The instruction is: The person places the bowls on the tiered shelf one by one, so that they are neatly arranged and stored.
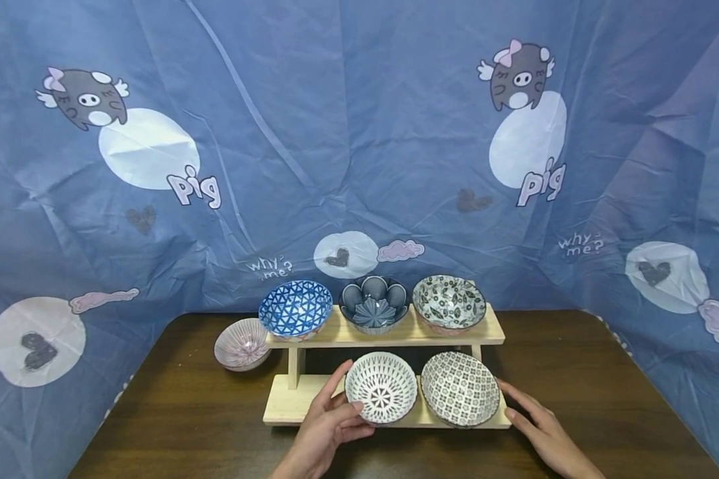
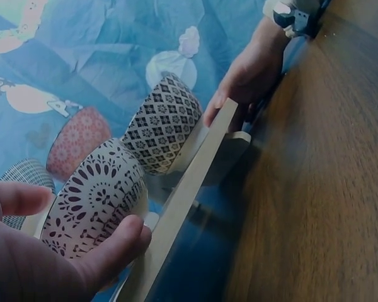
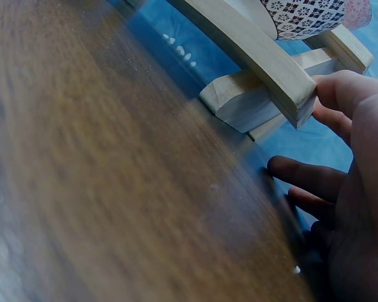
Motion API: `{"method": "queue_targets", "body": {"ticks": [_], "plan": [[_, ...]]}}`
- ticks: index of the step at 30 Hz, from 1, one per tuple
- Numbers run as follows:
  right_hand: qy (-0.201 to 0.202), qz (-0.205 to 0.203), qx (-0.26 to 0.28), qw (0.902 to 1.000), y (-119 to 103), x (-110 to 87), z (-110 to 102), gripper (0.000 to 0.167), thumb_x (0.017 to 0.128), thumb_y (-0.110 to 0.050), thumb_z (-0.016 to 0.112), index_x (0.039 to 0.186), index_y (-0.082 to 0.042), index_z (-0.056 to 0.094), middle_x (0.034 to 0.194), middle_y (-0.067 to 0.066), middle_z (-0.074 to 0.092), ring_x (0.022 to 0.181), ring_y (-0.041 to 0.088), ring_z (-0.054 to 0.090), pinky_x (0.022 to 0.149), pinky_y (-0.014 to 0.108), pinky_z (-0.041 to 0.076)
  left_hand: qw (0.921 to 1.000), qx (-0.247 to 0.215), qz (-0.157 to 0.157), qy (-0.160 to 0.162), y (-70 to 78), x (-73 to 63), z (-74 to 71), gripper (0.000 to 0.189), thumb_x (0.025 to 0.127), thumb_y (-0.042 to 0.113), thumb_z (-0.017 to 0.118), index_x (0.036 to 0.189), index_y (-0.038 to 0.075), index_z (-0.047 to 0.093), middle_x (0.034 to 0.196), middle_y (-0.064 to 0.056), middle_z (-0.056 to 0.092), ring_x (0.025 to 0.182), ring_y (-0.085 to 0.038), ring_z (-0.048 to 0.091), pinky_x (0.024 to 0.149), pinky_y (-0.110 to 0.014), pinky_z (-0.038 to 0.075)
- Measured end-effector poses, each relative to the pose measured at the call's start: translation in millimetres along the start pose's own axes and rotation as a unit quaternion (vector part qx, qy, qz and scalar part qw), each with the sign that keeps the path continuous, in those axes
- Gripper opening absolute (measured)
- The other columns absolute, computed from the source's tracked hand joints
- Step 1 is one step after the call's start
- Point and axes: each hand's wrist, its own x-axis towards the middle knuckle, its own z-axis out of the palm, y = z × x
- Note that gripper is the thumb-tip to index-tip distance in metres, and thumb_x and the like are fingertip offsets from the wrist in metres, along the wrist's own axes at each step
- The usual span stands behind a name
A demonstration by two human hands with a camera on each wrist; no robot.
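Observation:
My left hand (image 1: 329, 426) holds a white bowl with a dark petal pattern (image 1: 381, 389) at the left of the lower shelf, its thumb at the near side and a finger along the left side. My right hand (image 1: 542, 429) holds the right end of a two-tier wooden stand (image 1: 299, 399); in the right wrist view its thumb and a finger (image 3: 340, 88) meet the board's end, the others hanging loosely below. Beside that hand, a bowl with a dark floral grid (image 1: 460, 389) sits on the lower shelf, tilted in the left wrist view.
On the upper shelf stand a blue triangle-patterned bowl (image 1: 295, 308), a dark blue petal bowl (image 1: 374, 305) and a green floral bowl (image 1: 449, 303). A pink striped bowl (image 1: 242, 344) lies left of the stand on the brown table (image 1: 180, 412). A blue cloth (image 1: 347, 133) hangs behind.

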Motion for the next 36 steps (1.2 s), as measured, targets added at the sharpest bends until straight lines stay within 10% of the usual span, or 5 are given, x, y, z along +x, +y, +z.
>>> {"method": "queue_targets", "body": {"ticks": [10,17,31,36], "plan": [[-0.018,0.033,0.002,0.9993,-3,1.3,-2,0.046,0.104,-0.026,0.052,0.149,-0.019,0.048,0.145,-0.026,0.043,0.125,-0.027,0.029,0.095,0.005,0.038,1.0,0.001,0.007,-0.001,2.8,-3.3,-5.1,0.083,0.094,0.004,0.054,0.162,0.016,0.008,0.147,-0.031,0.044,0.091,-0.017,0.073,0.083,-0.034,0.064],[-0.04,0.082,-0.013,0.9957,-6,3.1,-4,0.047,0.104,-0.035,0.051,0.15,-0.025,0.046,0.153,0.002,0.048,0.124,-0.025,0.03,0.097,0.018,0.046,0.9999,0.003,0.011,-0.004,6.1,-7.9,-12.8,0.082,0.095,0.004,0.052,0.162,0.015,0.006,0.154,-0.033,0.035,0.094,-0.015,0.073,0.084,-0.033,0.063],[-0.04,0.079,-0.023,0.9958,-3,2.0,-5,0.048,0.104,-0.036,0.05,0.15,-0.023,0.047,0.147,-0.023,0.042,0.123,-0.026,0.029,0.096,0.019,0.046,0.9991,0.032,0.018,0.023,14.6,-23.6,-35.1,0.079,0.096,0.006,0.049,0.162,0.013,0.007,0.154,-0.036,0.025,0.095,-0.019,0.073,0.088,-0.037,0.063],[-0.044,0.086,-0.025,0.995,-4,2.1,-6,0.048,0.104,-0.036,0.05,0.15,-0.024,0.046,0.147,-0.024,0.042,0.123,-0.026,0.028,0.096,0.023,0.048,0.9988,0.033,0.02,0.029,15.6,-29.8,-48.4,0.07,0.098,0.007,0.049,0.158,0.029,0.021,0.149,-0.027,0.036,0.098,-0.019,0.073,0.089,-0.037,0.062]]}}
